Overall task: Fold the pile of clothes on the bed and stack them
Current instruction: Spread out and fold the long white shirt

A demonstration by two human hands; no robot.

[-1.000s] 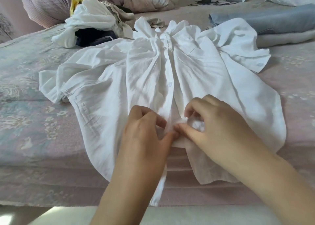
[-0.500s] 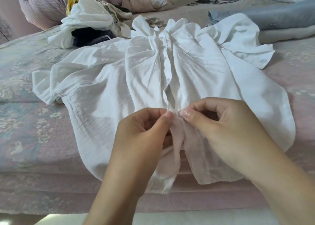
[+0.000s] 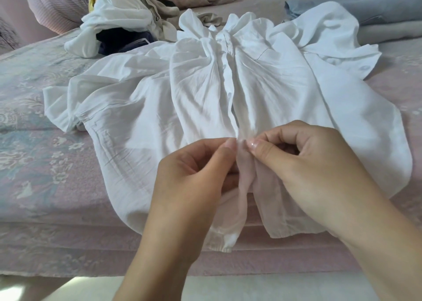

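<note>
A white button-up shirt lies spread face up on the bed, collar away from me, hem hanging over the near edge. My left hand and my right hand meet at the shirt's front placket, low on the garment. Each hand pinches one side of the placket between thumb and forefinger, fingertips almost touching. The cloth just below my fingers is lifted a little off the bed. Behind the shirt on the left sits a heap of unfolded clothes, white, dark blue, beige and yellow.
Folded blue and grey garments are stacked at the back right. A pink quilted pillow and crumpled pink bedding lie at the back left. The floral bedspread covers the bed; its near edge drops to a pale floor.
Both hands moved slightly up the placket and lifted it, still pinching the cloth. The lower hem bunched and rose a little at the bed edge.
</note>
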